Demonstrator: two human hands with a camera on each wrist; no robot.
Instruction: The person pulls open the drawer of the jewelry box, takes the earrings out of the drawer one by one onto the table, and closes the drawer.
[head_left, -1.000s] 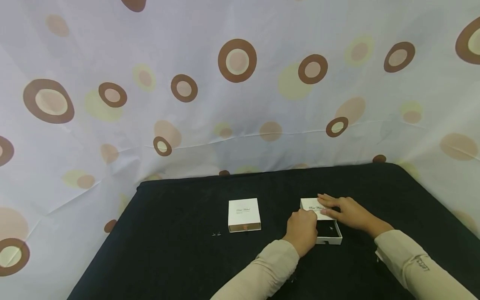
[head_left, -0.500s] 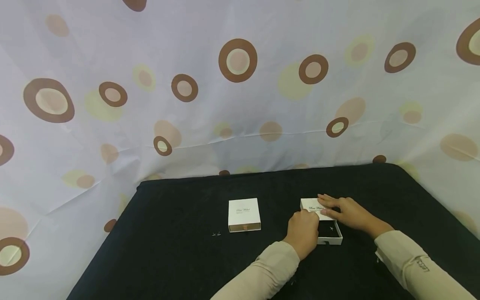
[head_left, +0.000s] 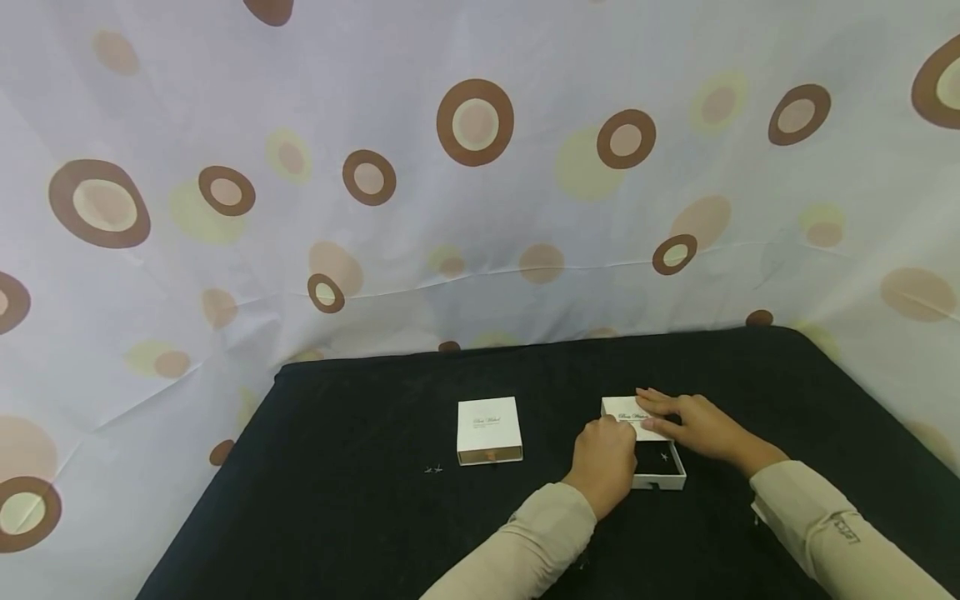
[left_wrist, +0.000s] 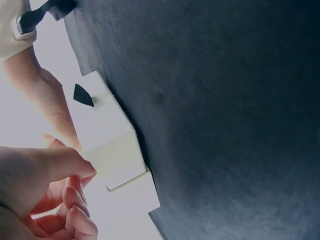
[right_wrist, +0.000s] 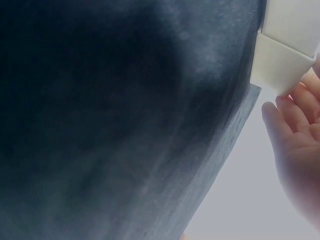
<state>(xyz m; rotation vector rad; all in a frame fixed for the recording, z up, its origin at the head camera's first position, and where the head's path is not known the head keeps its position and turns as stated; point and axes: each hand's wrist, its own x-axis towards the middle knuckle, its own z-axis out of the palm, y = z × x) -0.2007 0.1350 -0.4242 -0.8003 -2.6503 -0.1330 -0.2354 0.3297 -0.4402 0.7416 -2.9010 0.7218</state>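
A white jewelry box (head_left: 622, 410) with dark script lies on the right of the black cloth, its drawer (head_left: 677, 468) slid part way out toward the person. On the drawer's black pad sits a small star-shaped piece (head_left: 664, 457). My left hand (head_left: 603, 458) is over the drawer's left side. In the left wrist view the left thumb (left_wrist: 70, 165) and curled fingers come together; whatever may lie between their tips is hidden. My right hand (head_left: 693, 422) rests on the box's sleeve, fingers extended over its top and right side.
A second white box (head_left: 489, 425), shut, with a brownish front, lies left of the hands. Two tiny silvery star-like pieces (head_left: 433, 469) lie beside it on the black cloth (head_left: 337, 500). A patterned curtain (head_left: 420, 208) hangs behind the table.
Almost nothing moves. The left hand shifts very slightly over the drawer; the right hand stays on the box.
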